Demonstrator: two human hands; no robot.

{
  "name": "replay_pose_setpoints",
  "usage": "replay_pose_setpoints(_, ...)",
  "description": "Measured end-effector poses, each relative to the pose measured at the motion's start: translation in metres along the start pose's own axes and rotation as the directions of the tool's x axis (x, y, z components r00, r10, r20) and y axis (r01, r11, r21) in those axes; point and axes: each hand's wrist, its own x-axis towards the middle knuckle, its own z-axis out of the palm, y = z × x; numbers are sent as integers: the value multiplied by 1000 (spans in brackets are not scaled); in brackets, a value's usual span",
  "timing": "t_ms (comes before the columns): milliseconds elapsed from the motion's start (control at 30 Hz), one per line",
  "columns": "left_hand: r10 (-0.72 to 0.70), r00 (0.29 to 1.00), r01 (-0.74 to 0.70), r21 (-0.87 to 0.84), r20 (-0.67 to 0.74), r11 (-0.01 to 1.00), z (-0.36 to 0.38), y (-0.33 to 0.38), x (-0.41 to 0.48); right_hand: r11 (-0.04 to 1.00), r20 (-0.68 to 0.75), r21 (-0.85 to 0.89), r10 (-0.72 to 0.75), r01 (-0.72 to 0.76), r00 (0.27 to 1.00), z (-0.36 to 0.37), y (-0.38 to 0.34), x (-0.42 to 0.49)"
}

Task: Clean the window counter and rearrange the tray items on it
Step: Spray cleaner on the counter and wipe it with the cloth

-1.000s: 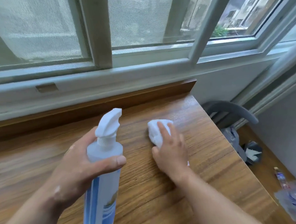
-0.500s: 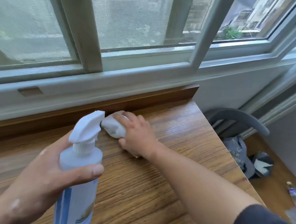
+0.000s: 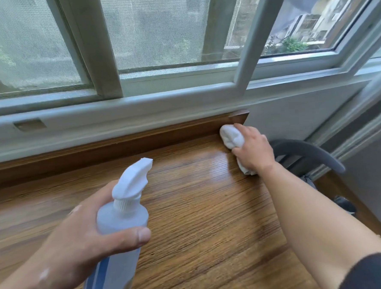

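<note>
The wooden window counter point(image 3: 200, 210) fills the lower view, with a raised wooden lip along the window. My left hand point(image 3: 80, 247) grips a white spray bottle point(image 3: 120, 220) with a blue label, nozzle pointing right, held above the counter's near middle. My right hand point(image 3: 252, 151) presses a crumpled white cloth point(image 3: 231, 137) onto the counter's far right corner, against the lip. A wet sheen shows on the wood just left of the cloth. No tray is in view.
A white window frame point(image 3: 182, 100) with mesh screens runs along the back. The counter's right edge drops off to a grey curved chair back point(image 3: 308, 150) and dark items on the wooden floor point(image 3: 345, 204) below.
My right hand has swept the cloth from the middle of the back edge rightward to the far right corner. The left hand still holds the bottle, now nearer the centre of view.
</note>
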Motion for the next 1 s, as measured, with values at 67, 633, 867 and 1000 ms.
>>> replay_pose_setpoints(67, 0, 1000, 0, -5, 3, 1000, 1, 0, -1, 996, -18, 3, 90, -90, 996, -1, 5, 1)
replay_pose_setpoints(633, 105, 993, -101, -75, 57, 992, 32, 17, 5, 901, -14, 105, -422, 421, 906, 36, -96, -294)
replay_pose_setpoints(867, 97, 993, -97, -2, 66, 995, 34, 10, 10, 999, 61, 26, -36, 35, 997, 7, -39, -114)
replay_pose_setpoints(1000, 93, 993, -94, 14, 67, 995, 35, 5, 7, 985, 20, -22, 173, -172, 985, -14, 10, -62)
